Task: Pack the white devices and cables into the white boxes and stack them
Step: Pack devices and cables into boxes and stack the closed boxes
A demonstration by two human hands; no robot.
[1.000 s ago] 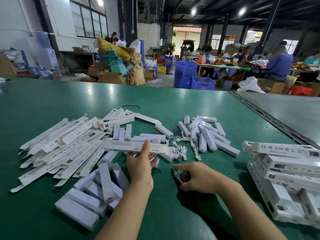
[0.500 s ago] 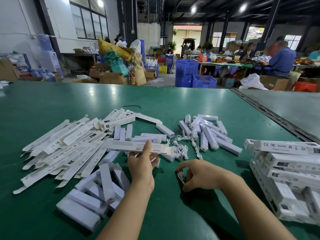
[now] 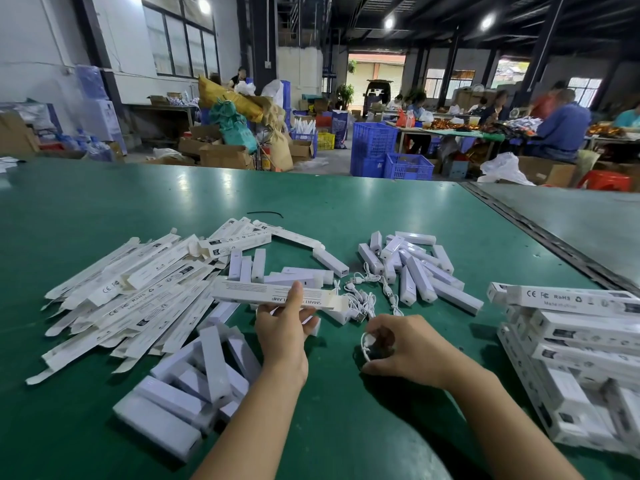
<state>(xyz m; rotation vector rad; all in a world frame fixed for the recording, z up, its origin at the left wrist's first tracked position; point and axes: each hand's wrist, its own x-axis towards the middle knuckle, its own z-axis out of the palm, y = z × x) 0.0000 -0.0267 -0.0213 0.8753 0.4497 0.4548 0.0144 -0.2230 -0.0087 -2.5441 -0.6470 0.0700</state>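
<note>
It's a big, dim workshop with strip windows on the left wall, stacked blue crates [image 3: 374, 147] on the floor and people seated at far benches. In front of me, a wide green counter [image 3: 138, 202] with a glossy top catches the ceiling lights.

At its right edge stands a stack of packed boxes [image 3: 581, 348]. The top one is printed "CE FC RoHS" with a recycling mark; the smaller line beneath is too soft to read. On the left a broad fan of flat boxes [image 3: 131, 299] lies overlapping, several showing the same CE and RoHS marks. A heap of white devices [image 3: 194, 379] sits at the near left, and a second cluster of devices [image 3: 415, 268] lies right of centre, with loose cables [image 3: 363, 296] tangled between that cluster and the person's hands.

The left hand [image 3: 282, 327] grips a long white box [image 3: 256, 292] just above the counter, lying crosswise — thumb on top, fingers underneath. Its upside-down print reads "SMART" and "LAMP", the middle covered by the thumb.

The right hand [image 3: 405, 344] is low over the counter beside it, fingers curled round a coiled white cable [image 3: 367, 341] — wrist bent, forearm angled in from the right.
</note>
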